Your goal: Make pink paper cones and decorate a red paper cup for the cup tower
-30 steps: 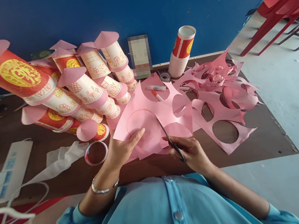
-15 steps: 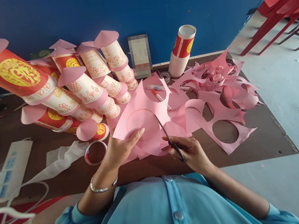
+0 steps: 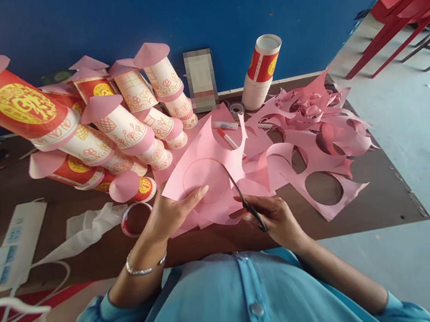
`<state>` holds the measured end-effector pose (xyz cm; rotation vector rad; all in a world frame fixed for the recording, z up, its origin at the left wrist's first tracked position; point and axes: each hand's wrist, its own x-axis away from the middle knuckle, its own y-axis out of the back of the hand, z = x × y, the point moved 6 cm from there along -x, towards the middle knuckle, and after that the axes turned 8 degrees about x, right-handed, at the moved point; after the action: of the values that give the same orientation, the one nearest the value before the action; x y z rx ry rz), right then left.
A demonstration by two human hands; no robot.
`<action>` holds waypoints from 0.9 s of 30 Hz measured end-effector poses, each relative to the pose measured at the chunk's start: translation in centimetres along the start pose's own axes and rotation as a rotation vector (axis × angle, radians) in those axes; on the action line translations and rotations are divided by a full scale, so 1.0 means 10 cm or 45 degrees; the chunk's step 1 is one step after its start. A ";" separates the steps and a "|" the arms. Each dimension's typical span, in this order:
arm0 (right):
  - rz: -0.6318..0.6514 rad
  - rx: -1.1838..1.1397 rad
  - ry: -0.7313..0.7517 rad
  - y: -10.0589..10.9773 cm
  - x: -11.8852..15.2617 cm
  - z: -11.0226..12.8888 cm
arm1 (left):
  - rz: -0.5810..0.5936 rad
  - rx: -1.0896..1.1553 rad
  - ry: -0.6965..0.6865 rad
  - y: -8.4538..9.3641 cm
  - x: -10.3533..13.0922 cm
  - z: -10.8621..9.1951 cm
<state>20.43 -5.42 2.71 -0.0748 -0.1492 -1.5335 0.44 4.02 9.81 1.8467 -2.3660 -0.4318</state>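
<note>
My left hand (image 3: 174,211) grips a sheet of pink paper (image 3: 205,176), thumb on top and the other fingers hidden beneath it. A circle is drawn on the sheet in a thin reddish line. In my right hand (image 3: 277,216) is a pair of scissors (image 3: 254,214) with dark handles. Their blades lie at the right side of the drawn circle, where the paper is cut along the line. More pink paper lies under the held sheet. A roll of tape (image 3: 137,219) stands just left of my left wrist.
Paper-cup towers (image 3: 121,123) with pink cone roofs crowd the left back. A cup stack (image 3: 261,72) stands by the blue wall. Pink paper scraps (image 3: 321,148) cover the right side, with a marker (image 3: 228,139) and a glue stick (image 3: 227,125) behind the sheet. A white strip (image 3: 95,226) lies left.
The held sheet's upper edge has shifted slightly to the right. My hands and the scissors stay in almost the same place.
</note>
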 end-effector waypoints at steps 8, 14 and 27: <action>0.025 0.045 -0.004 0.00 -0.01 0.04 | 0.048 -0.025 0.000 0.03 -0.02 -0.01; 0.016 0.151 0.060 0.03 -0.01 0.05 | 0.109 -0.120 -0.079 0.06 -0.08 -0.04; 0.050 0.150 0.032 0.02 0.00 0.06 | 0.115 -0.188 -0.067 0.12 -0.13 0.01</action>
<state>20.61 -5.32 3.30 0.0344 -0.2166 -1.4826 -0.39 5.51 10.20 1.6777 -2.3682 -0.6339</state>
